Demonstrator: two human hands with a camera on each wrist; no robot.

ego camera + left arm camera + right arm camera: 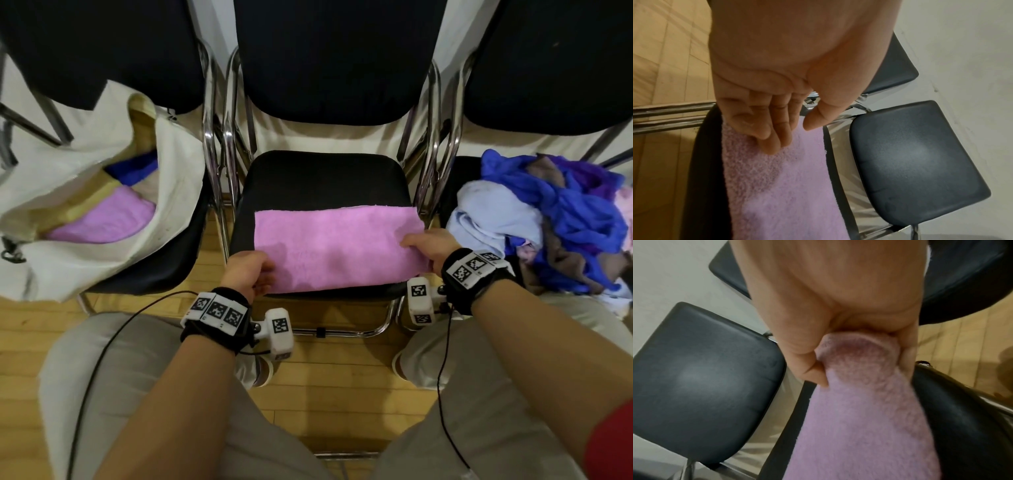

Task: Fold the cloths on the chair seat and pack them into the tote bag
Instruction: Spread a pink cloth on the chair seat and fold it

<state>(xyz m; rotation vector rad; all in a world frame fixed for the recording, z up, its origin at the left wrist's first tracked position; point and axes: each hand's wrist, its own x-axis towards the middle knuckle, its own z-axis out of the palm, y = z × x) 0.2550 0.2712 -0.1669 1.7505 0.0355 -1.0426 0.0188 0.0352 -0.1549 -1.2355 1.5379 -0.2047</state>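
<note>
Kneeling figures only as two grey-trousered knees (113, 370) on the wooden floor (329, 404), at the near edge of the head view, with both forearms reaching forward over them. Each wrist wears a black band with white marker blocks (216, 311).

Just beyond, the left hand (249, 274) lies at the near left corner of the pink cloth (335, 246); its fingers (777, 129) are straight and loose, their tips touching the pile, the thumb held apart and gripping nothing. The right hand (432, 247) is at the near right corner, where thumb and curled fingers (908, 352) pinch a raised fold of the same cloth.

That cloth lies flat as a long rectangle across the front half of the middle chair seat (325, 178), its near edge close to the seat's front edge and its right end reaching the seat's right edge.

On the seat of the chair to the left slumps the cream tote bag (102, 205), mouth open toward the middle chair, with a pink folded cloth (106, 219) and a blue cloth (132, 168) inside. On the right chair seat sits a loose pile of cloths (555, 219), blue, pale blue, brown and purple, tangled together.

Farthest off stand the three black chair backs (339, 58) on chrome frames against a pale wall.
</note>
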